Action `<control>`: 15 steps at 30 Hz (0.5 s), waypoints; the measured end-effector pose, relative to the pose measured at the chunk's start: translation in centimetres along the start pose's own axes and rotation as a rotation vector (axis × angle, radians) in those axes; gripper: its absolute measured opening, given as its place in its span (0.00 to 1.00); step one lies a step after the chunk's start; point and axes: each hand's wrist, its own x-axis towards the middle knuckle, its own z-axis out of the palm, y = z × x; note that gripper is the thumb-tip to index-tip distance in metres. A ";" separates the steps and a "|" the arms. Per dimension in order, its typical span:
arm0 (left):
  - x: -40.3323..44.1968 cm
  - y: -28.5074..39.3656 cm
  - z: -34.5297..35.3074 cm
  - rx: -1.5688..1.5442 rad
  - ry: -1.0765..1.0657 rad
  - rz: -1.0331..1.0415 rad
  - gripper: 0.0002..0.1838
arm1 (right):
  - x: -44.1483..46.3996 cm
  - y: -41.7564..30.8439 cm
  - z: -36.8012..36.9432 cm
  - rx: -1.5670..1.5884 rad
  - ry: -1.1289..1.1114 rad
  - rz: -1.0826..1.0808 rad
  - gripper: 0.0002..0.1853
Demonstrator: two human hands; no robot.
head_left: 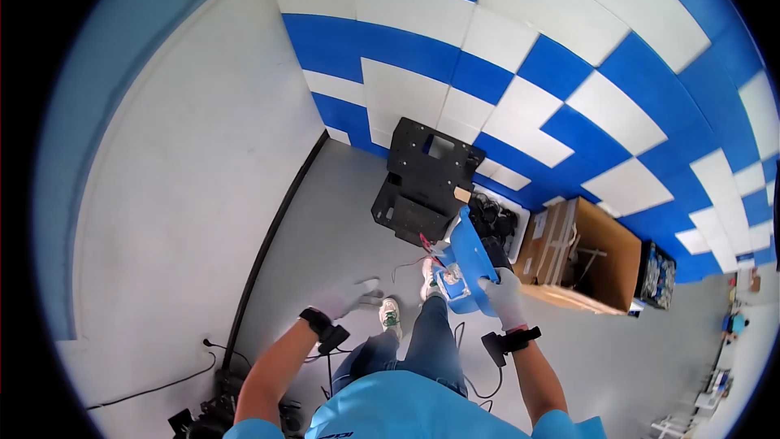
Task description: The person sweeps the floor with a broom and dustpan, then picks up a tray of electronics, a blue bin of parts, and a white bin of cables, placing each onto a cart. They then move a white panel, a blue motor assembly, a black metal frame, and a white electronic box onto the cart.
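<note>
My right hand [504,299], in a white glove, grips the rim of a blue plastic bin [474,248]. The bin is tilted in front of my legs, and its opening faces left. Inside it lie a whitish bundle [452,274] and red wires [431,248] that stick out over the edge. My left hand [348,297], gloved too, hangs apart from the bin with its fingers stretched out and nothing in them. Both wrists carry black straps with small boxes. A black slotted frame [428,175] stands against the wall just beyond the bin.
A white crate [520,228] of black items stands behind the bin. Right of it are an open cardboard box [601,256] and a black crate [656,275]. Cables and black equipment [211,406] lie at lower left. A person [735,323] is far off at right.
</note>
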 end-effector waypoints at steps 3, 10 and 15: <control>6.4 -1.3 0.1 0.015 0.065 0.053 0.27 | 4.5 -2.4 -0.9 0.084 -0.108 -0.025 0.15; 17.0 -0.3 1.2 -0.464 0.300 -0.117 0.36 | 13.2 -6.6 -1.2 0.648 -0.417 0.101 0.12; 20.7 3.0 -1.3 -0.522 0.251 0.002 0.39 | 21.1 -3.2 2.1 0.855 -0.456 0.223 0.16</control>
